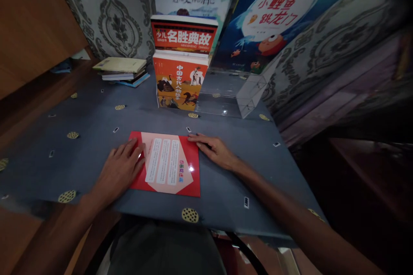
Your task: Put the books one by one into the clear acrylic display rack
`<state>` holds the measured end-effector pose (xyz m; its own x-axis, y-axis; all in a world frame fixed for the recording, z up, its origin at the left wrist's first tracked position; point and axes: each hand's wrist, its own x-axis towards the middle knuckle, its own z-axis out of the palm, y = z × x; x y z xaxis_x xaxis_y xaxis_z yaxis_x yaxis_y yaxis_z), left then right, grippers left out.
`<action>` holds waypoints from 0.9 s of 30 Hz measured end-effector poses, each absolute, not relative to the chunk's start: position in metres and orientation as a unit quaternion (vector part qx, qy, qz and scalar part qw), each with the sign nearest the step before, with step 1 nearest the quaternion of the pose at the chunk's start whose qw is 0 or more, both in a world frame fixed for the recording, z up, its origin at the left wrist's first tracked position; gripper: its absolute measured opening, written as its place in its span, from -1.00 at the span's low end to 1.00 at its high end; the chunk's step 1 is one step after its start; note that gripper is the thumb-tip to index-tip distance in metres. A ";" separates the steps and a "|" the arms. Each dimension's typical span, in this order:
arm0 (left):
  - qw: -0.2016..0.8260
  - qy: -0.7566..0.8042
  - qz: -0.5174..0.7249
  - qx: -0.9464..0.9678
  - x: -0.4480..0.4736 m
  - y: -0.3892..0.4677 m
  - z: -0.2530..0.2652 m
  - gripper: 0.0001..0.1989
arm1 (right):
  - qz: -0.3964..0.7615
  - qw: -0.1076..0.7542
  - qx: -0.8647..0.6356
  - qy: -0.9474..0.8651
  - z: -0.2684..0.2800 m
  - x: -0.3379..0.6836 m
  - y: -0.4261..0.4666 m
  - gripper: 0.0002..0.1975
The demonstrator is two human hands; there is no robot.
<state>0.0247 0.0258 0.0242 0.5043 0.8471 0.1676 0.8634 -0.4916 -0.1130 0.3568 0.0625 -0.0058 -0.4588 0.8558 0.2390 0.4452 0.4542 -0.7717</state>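
Observation:
A thin red book (189,180) with a pink middle and white text panels lies flat on the patterned blue-grey cloth (226,210), its print turned sideways to me. My left hand (121,169) rests along the book's left edge, fingers stretched out, with the fingertips on the cover. At the upper right corner lies my right hand (217,150), its fingers extended and the tips touching the book's edge. Neither hand grips the book.
Behind the red book, orange and red books (180,81) stand in a clear acrylic rack (250,94). Taller blue books (271,13) lean at the back right. A small stack of books (122,66) lies at the back left. Patterned curtains (116,13) hang behind the table.

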 end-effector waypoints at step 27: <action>-0.160 -0.121 -0.021 -0.979 0.111 0.016 0.031 -0.57 | 0.323 0.332 -0.420 -0.781 -0.007 0.361 0.060 -0.64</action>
<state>0.1109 0.0160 0.0311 0.9698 0.2441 0.0031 0.2303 -0.9193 0.3192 0.3614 0.0599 -0.0069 -0.4274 0.8698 0.2465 0.4417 0.4388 -0.7825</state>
